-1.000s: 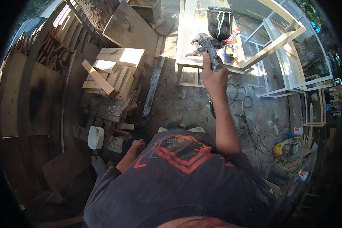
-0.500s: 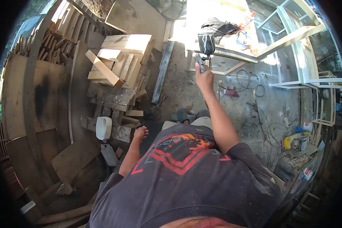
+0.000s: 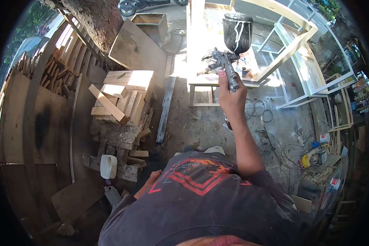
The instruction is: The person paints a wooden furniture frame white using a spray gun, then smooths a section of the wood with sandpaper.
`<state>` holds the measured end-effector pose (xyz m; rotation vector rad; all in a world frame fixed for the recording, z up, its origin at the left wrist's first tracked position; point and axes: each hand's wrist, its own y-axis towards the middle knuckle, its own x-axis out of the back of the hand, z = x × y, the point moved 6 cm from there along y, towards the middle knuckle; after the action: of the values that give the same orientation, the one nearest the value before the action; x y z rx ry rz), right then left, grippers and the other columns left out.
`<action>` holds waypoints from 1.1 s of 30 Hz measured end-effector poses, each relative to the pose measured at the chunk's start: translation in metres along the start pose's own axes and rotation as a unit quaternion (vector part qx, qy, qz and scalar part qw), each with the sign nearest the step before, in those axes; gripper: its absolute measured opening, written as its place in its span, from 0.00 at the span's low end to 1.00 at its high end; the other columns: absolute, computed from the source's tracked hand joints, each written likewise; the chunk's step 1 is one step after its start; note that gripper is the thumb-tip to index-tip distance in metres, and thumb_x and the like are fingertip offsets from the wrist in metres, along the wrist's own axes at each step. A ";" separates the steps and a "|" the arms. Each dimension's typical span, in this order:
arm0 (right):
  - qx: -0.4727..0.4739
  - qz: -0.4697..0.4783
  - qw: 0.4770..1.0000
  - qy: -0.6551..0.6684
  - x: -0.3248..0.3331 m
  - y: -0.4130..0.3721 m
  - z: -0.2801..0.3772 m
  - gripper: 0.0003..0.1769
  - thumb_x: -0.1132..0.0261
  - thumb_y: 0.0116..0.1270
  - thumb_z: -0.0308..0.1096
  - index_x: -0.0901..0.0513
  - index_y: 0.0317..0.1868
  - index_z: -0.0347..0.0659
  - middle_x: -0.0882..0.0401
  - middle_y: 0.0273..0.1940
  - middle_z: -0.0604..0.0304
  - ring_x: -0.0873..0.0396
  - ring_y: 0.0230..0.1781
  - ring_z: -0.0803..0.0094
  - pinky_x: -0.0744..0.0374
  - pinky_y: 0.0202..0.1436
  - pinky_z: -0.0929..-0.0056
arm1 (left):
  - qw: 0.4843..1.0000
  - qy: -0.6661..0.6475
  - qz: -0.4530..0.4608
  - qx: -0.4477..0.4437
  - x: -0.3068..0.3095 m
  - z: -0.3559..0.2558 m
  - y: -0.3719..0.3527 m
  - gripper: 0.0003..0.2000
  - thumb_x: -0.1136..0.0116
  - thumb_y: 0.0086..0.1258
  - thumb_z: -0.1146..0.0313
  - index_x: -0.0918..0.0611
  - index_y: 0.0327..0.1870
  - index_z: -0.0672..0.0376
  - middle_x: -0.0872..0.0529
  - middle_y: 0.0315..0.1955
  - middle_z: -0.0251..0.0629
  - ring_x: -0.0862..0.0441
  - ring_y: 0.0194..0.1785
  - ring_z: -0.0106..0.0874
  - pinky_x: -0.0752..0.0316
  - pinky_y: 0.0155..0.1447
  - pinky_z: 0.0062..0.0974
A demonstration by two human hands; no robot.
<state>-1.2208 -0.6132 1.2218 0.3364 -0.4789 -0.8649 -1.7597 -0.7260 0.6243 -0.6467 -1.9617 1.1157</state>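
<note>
In front of me my right hand (image 3: 233, 96) is closed around the handle of a spray gun (image 3: 225, 63). The gun's dark cup (image 3: 237, 35), with white drips down its side, rises upright above my hand. Behind the gun stands a pale wooden table (image 3: 217, 83), brightly lit on top, with small items on it partly hidden by the gun. My left hand (image 3: 152, 179) hangs low beside my shirt, holding up nothing that I can see. Its fingers are mostly hidden.
Wooden boards and blocks (image 3: 125, 98) are stacked on the left, near a white plastic container (image 3: 108, 166). A long grey plank (image 3: 167, 108) lies on the floor. White-painted frames (image 3: 305, 98) stand at the right. A hose (image 3: 270, 141) and cables trail over the concrete.
My right hand has raised the spray gun nearer to me, and the gun is now seen from its side. My left hand has drawn in against my body. The view has tilted upward.
</note>
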 end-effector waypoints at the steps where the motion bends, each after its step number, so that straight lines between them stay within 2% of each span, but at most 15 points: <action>1: 0.004 -0.008 1.000 0.015 0.011 0.009 0.021 0.19 0.33 0.79 0.44 0.15 0.45 0.32 0.20 0.24 0.54 0.24 0.24 0.69 0.24 0.33 0.64 | 0.999 -0.046 0.007 0.000 0.004 -0.025 -0.004 0.15 0.45 0.80 0.56 0.13 0.45 0.58 0.10 0.37 0.41 0.12 0.41 0.34 0.20 0.47 0.38; 4: 0.058 -0.050 0.996 0.052 0.041 0.036 0.078 0.25 0.34 0.79 0.51 0.14 0.46 0.32 0.17 0.28 0.60 0.23 0.24 0.77 0.24 0.29 0.71 | 0.980 -0.196 0.028 0.013 0.024 -0.125 -0.047 0.13 0.45 0.80 0.57 0.15 0.51 0.55 0.10 0.35 0.39 0.13 0.38 0.36 0.21 0.45 0.40; 7: 0.114 -0.076 0.988 0.073 0.059 0.060 0.108 0.29 0.34 0.77 0.57 0.13 0.48 0.32 0.13 0.31 0.61 0.21 0.23 0.79 0.22 0.27 0.76 | 0.958 -0.280 0.052 0.025 0.026 -0.162 -0.011 0.13 0.46 0.80 0.58 0.16 0.48 0.56 0.12 0.34 0.38 0.14 0.38 0.36 0.21 0.44 0.36; 10: 0.113 -0.062 0.991 0.039 0.064 0.060 0.098 0.30 0.34 0.77 0.58 0.13 0.47 0.33 0.13 0.31 0.60 0.20 0.24 0.79 0.22 0.28 0.76 | 0.974 -0.220 0.045 -0.018 0.035 -0.213 0.000 0.11 0.47 0.79 0.59 0.16 0.44 0.56 0.15 0.31 0.33 0.18 0.31 0.29 0.25 0.33 0.29; 11: 0.099 -0.048 0.994 0.017 0.064 0.054 0.089 0.30 0.34 0.77 0.59 0.12 0.47 0.33 0.13 0.31 0.60 0.20 0.24 0.79 0.22 0.28 0.76 | 0.981 -0.170 0.055 -0.071 0.038 -0.235 0.000 0.11 0.47 0.79 0.60 0.17 0.41 0.56 0.14 0.31 0.33 0.17 0.30 0.28 0.24 0.34 0.31; 12: 0.038 -0.022 0.999 0.008 0.062 0.041 0.079 0.24 0.33 0.79 0.52 0.14 0.44 0.35 0.20 0.23 0.59 0.26 0.23 0.74 0.24 0.32 0.69 | 0.983 -0.121 0.065 -0.124 0.039 -0.255 0.000 0.11 0.47 0.79 0.61 0.17 0.39 0.56 0.14 0.30 0.33 0.17 0.30 0.28 0.23 0.35 0.34; 14: 0.055 0.003 0.998 -0.032 0.055 0.019 0.039 0.22 0.33 0.78 0.50 0.14 0.45 0.35 0.17 0.26 0.56 0.19 0.28 0.67 0.21 0.36 0.65 | 0.967 -0.131 0.074 -0.205 0.029 -0.278 0.039 0.14 0.46 0.80 0.58 0.14 0.44 0.58 0.13 0.34 0.32 0.17 0.32 0.27 0.25 0.34 0.27; 18: -0.123 0.154 0.978 -0.073 0.052 -0.059 -0.051 0.22 0.33 0.77 0.49 0.13 0.50 0.35 0.13 0.32 0.43 0.12 0.35 0.53 0.19 0.40 0.60 | 0.936 -0.102 0.062 -0.332 0.034 -0.407 -0.153 0.21 0.48 0.82 0.52 0.13 0.51 0.62 0.10 0.43 0.39 0.13 0.45 0.31 0.21 0.50 0.29; 20: -0.121 0.167 0.975 -0.084 0.061 -0.098 -0.084 0.23 0.33 0.78 0.50 0.13 0.48 0.33 0.15 0.27 0.51 0.15 0.30 0.64 0.20 0.38 0.63 | 0.917 -0.123 0.103 -0.364 0.027 -0.457 -0.210 0.27 0.50 0.84 0.46 0.13 0.55 0.65 0.10 0.47 0.44 0.13 0.52 0.33 0.22 0.57 0.31; 23: -0.115 0.188 0.971 -0.089 0.090 -0.134 -0.085 0.22 0.32 0.77 0.48 0.13 0.53 0.34 0.13 0.34 0.44 0.12 0.36 0.49 0.19 0.41 0.56 | 0.898 -0.136 0.159 -0.387 0.016 -0.521 -0.281 0.35 0.56 0.83 0.37 0.14 0.59 0.66 0.08 0.48 0.45 0.11 0.50 0.34 0.21 0.57 0.34; 24: -0.089 0.174 0.978 -0.078 0.097 -0.144 -0.087 0.23 0.32 0.76 0.49 0.14 0.55 0.35 0.13 0.37 0.42 0.13 0.39 0.45 0.18 0.43 0.53 | 0.910 -0.128 0.154 -0.364 0.010 -0.537 -0.295 0.39 0.60 0.81 0.33 0.12 0.54 0.67 0.07 0.41 0.45 0.10 0.47 0.35 0.20 0.56 0.35; 27: -0.044 0.152 0.985 -0.075 0.119 -0.152 -0.085 0.26 0.31 0.75 0.49 0.16 0.62 0.37 0.14 0.43 0.41 0.14 0.42 0.39 0.18 0.44 0.50 | 0.923 0.097 0.037 -0.370 -0.003 -0.583 -0.333 0.40 0.58 0.80 0.33 0.10 0.43 0.69 0.07 0.32 0.46 0.08 0.41 0.36 0.18 0.52 0.34; 28: -0.032 0.148 0.985 -0.079 0.125 -0.152 -0.084 0.27 0.30 0.74 0.48 0.17 0.64 0.37 0.15 0.44 0.42 0.14 0.42 0.39 0.18 0.44 0.49 | 0.916 0.109 0.013 -0.386 -0.011 -0.596 -0.335 0.36 0.52 0.81 0.37 0.10 0.34 0.67 0.10 0.24 0.45 0.09 0.33 0.34 0.17 0.44 0.35; 31: -0.009 0.131 0.988 -0.083 0.139 -0.146 -0.091 0.28 0.28 0.73 0.45 0.19 0.65 0.36 0.17 0.44 0.41 0.15 0.44 0.41 0.18 0.45 0.52 | 0.901 0.191 0.019 -0.388 -0.035 -0.628 -0.338 0.24 0.44 0.78 0.50 0.10 0.34 0.65 0.10 0.24 0.45 0.09 0.31 0.36 0.17 0.42 0.36; 33: -0.025 0.114 0.990 -0.084 0.153 -0.144 -0.099 0.28 0.28 0.73 0.45 0.20 0.65 0.36 0.17 0.45 0.41 0.15 0.44 0.40 0.18 0.45 0.52 | 0.816 0.303 0.003 -0.493 -0.059 -0.646 -0.336 0.19 0.42 0.74 0.55 0.11 0.33 0.64 0.10 0.23 0.46 0.08 0.31 0.38 0.16 0.41 0.37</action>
<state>-1.1759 -0.8130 1.1111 0.1598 -0.6377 -0.6831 -1.2149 -0.6236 1.0995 -1.3343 -1.8196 -0.2462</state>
